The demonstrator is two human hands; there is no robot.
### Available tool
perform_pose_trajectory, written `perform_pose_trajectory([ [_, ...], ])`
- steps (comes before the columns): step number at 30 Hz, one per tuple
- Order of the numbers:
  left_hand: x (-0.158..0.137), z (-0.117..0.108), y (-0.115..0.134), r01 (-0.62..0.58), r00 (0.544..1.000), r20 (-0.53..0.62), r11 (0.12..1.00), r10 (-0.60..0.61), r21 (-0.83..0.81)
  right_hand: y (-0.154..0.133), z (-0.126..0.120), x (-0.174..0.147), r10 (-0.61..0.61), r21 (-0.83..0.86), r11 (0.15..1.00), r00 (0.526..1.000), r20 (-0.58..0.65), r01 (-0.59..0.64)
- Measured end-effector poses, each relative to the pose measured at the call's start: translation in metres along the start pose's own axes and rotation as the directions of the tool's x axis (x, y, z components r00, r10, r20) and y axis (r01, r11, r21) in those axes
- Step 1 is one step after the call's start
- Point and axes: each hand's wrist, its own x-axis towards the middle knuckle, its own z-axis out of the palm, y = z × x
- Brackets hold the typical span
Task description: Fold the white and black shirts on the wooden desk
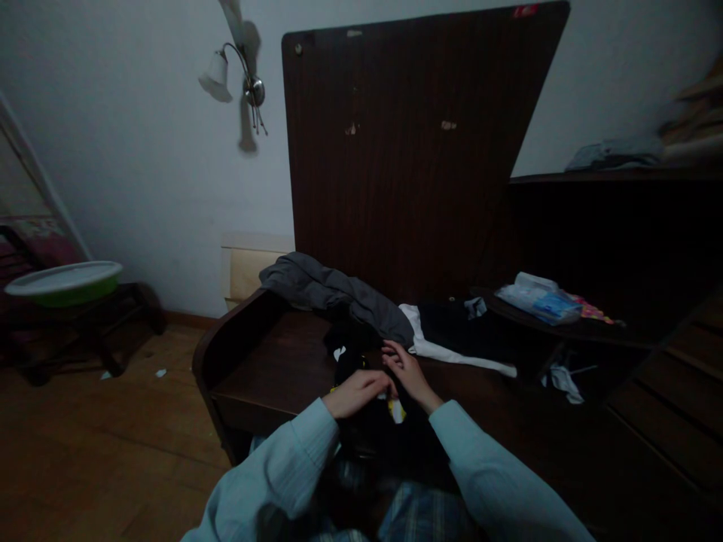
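My left hand (358, 392) lies over a black cloth item (370, 421), its fingers together and bent down onto the fabric. A white and yellow patch (396, 410) shows on the cloth just beyond those fingertips. My right hand (411, 374) hovers close by on the right, fingers apart and partly stretched. Nothing visible is held in it. Dark fabric with a white spot (340, 353) sits in front of my hands on the dark wooden bench (260, 369). The dim light hides the outline of the black cloth.
Along the bench's back lie a grey garment (339, 290) and black-and-white clothing (452, 331). Plastic packets (539, 298) rest on a shelf at the right. A green basin (71, 286) stands on a low stool at the left. An upright dark board (401, 150) leans behind the bench.
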Motion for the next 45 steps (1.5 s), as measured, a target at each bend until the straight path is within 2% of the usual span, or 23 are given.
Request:
perform_pose_trajectory([
  [1, 0.005, -0.008, -0.003, 0.006, 0.992, -0.124, 0.995, 0.006, 0.097, 0.0, -0.002, 0.0, 0.019, 0.028, 0.999, 1.0, -0.013, -0.018],
  [3, 0.014, -0.025, -0.017, 0.109, 0.922, -0.386, 0.938, 0.028, 0.329, -0.002, -0.005, -0.001, 0.026, 0.058, 0.998, 0.999, -0.027, -0.024],
  [4, 0.018, -0.033, -0.026, 0.18, 0.893, -0.448, 0.891, 0.029, 0.417, -0.004, -0.007, -0.002, 0.011, 0.056, 0.998, 1.0, -0.022, -0.009],
  [7, 0.025, -0.046, -0.059, 0.374, 0.887, -0.446, 0.755, -0.121, 0.539, -0.013, -0.009, -0.01, -0.078, -0.004, 0.997, 0.996, 0.035, 0.078],
  [11, 0.026, -0.045, -0.081, 0.502, 0.858, -0.431, 0.635, -0.28, 0.588, -0.027, -0.009, -0.026, -0.213, -0.113, 0.965, 0.959, 0.185, 0.236],
  [14, 0.023, -0.044, -0.082, 0.543, 0.83, -0.484, 0.6, -0.277, 0.588, -0.028, -0.008, -0.034, -0.204, -0.225, 0.932, 0.924, 0.325, 0.285],
  [16, 0.02, -0.049, -0.085, 0.597, 0.782, -0.542, 0.621, -0.308, 0.508, -0.02, -0.013, -0.032, -0.149, -0.342, 0.904, 0.938, 0.314, 0.258],
  [18, 0.015, -0.059, -0.091, 0.684, 0.665, -0.648, 0.652, -0.372, 0.328, -0.009, -0.026, -0.026, -0.12, -0.468, 0.863, 0.977, 0.175, 0.19],
  [20, 0.008, -0.073, -0.099, 0.738, 0.516, -0.744, 0.661, -0.425, 0.134, 0.004, -0.048, -0.017, -0.12, -0.559, 0.827, 0.991, -0.062, 0.066],
  [22, -0.001, -0.089, -0.106, 0.761, 0.386, -0.809, 0.648, -0.443, 0.009, 0.015, -0.075, -0.01, -0.11, -0.577, 0.808, 0.933, -0.343, -0.117],
  [24, -0.01, -0.101, -0.109, 0.787, 0.289, -0.848, 0.615, -0.445, -0.055, 0.024, -0.097, -0.007, -0.096, -0.547, 0.786, 0.818, -0.568, -0.287],
  [26, -0.017, -0.105, -0.108, 0.804, 0.185, -0.879, 0.581, -0.439, -0.121, 0.028, -0.11, -0.007, -0.106, -0.512, 0.782, 0.733, -0.672, -0.356],
  [28, -0.02, -0.103, -0.103, 0.805, 0.102, -0.93, 0.578, -0.353, -0.131, 0.028, -0.11, -0.009, -0.164, -0.525, 0.799, 0.733, -0.66, -0.294],
  [29, -0.02, -0.099, -0.1, 0.801, 0.1, -0.955, 0.593, -0.279, -0.089, 0.027, -0.108, -0.01, -0.208, -0.543, 0.807, 0.751, -0.627, -0.23],
  [30, -0.019, -0.095, -0.096, 0.791, 0.136, -0.971, 0.611, -0.196, -0.013, 0.025, -0.104, -0.01, -0.254, -0.561, 0.812, 0.768, -0.588, -0.161],
  [31, -0.017, -0.091, -0.093, 0.773, 0.212, -0.97, 0.628, -0.117, 0.093, 0.023, -0.1, -0.011, -0.294, -0.576, 0.812, 0.783, -0.547, -0.097],
  [34, -0.01, -0.08, -0.086, 0.635, 0.565, -0.825, 0.644, -0.012, 0.426, 0.017, -0.089, -0.012, -0.353, -0.588, 0.809, 0.822, -0.446, 0.029],
  [35, -0.008, -0.078, -0.086, 0.579, 0.659, -0.752, 0.645, -0.01, 0.499, 0.015, -0.087, -0.013, -0.356, -0.585, 0.81, 0.838, -0.414, 0.055],
  [36, -0.007, -0.076, -0.087, 0.529, 0.728, -0.685, 0.649, -0.016, 0.547, 0.014, -0.085, -0.014, -0.351, -0.58, 0.811, 0.856, -0.379, 0.076],
  [37, -0.006, -0.075, -0.088, 0.494, 0.771, -0.636, 0.657, -0.029, 0.57, 0.013, -0.084, -0.014, -0.34, -0.574, 0.813, 0.876, -0.343, 0.091],
  [39, -0.005, -0.074, -0.092, 0.481, 0.793, -0.605, 0.684, -0.073, 0.549, 0.014, -0.082, -0.014, -0.308, -0.564, 0.818, 0.913, -0.266, 0.112],
  [42, -0.005, -0.076, -0.096, 0.525, 0.759, -0.634, 0.717, -0.15, 0.459, 0.018, -0.08, -0.013, -0.256, -0.54, 0.833, 0.949, -0.187, 0.118],
  [45, -0.006, -0.078, -0.096, 0.544, 0.744, -0.642, 0.724, -0.184, 0.424, 0.021, -0.079, -0.012, -0.213, -0.501, 0.86, 0.961, -0.174, 0.099],
])
